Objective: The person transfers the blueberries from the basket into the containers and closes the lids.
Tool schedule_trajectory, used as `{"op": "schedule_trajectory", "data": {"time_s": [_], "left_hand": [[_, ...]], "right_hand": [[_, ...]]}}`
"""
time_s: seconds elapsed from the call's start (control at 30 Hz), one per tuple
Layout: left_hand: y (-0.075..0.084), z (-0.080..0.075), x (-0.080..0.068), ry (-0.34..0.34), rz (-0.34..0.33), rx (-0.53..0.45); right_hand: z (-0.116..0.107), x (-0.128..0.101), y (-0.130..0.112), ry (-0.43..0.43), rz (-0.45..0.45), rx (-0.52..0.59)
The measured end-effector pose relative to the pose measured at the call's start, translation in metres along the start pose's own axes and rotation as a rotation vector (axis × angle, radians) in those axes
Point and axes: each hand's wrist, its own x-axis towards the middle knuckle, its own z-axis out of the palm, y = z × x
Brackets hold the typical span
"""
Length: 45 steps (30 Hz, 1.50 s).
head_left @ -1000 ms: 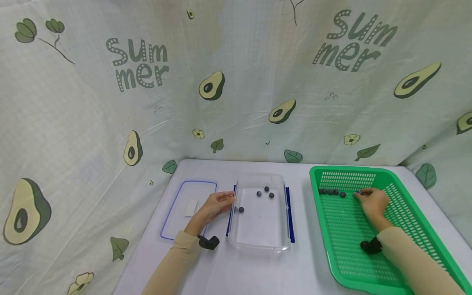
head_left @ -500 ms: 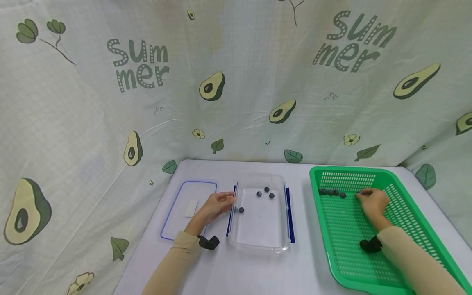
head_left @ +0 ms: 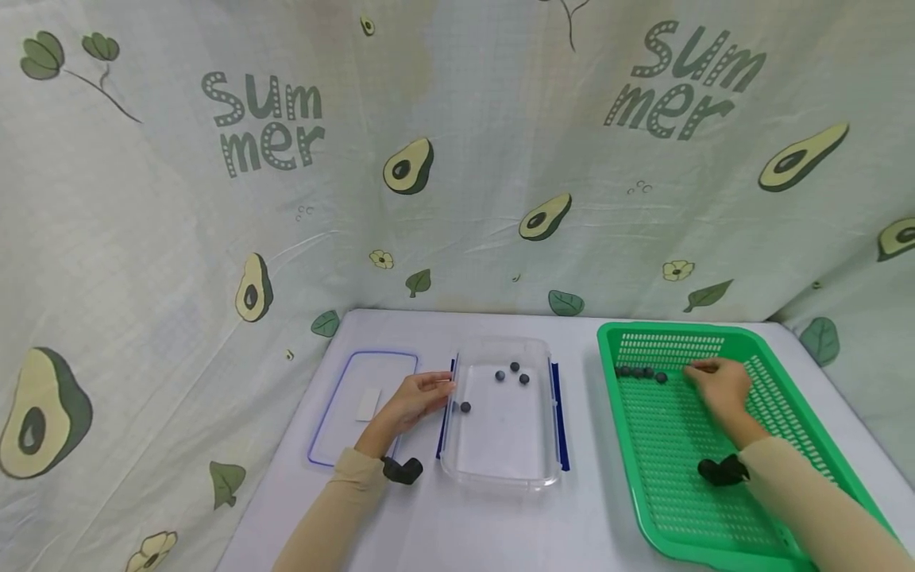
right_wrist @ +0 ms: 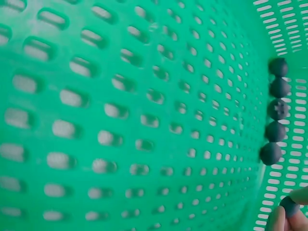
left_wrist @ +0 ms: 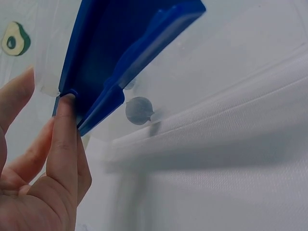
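My left hand (head_left: 415, 401) rests at the left rim of a clear plastic container (head_left: 500, 479). In the left wrist view its extended fingers touch the container's blue side latch (left_wrist: 103, 57), which hangs outward. Several blueberries (head_left: 524, 380) lie inside the container, mostly toward the far end. Over the far part of a green basket (head_left: 646, 508), my right hand (head_left: 720, 389) pinches a blueberry (right_wrist: 289, 206) between thumb and fingers; the head view hides this berry. Beside it, a row of several blueberries (right_wrist: 278, 109) lines the basket's far wall.
A clear lid with a blue rim (head_left: 332, 409) lies left of the container, bearing a white label (head_left: 368, 404). The green basket takes up the table's right side. A patterned curtain (head_left: 457, 262) hangs behind the white table (head_left: 579, 516).
My right hand has shifted slightly left toward the berry row, and the pinched blueberry has gone out of sight in the head view. My left hand stays at the container's rim.
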Motion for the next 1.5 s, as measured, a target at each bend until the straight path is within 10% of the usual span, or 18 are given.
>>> {"op": "schedule_trajectory", "data": {"time_s": [1.5], "left_hand": [[-0.001,0.000,-0.002,0.005,0.014,-0.005]], "right_hand": [[-0.039,-0.045,-0.116,-0.276,-0.227,0.187]]}}
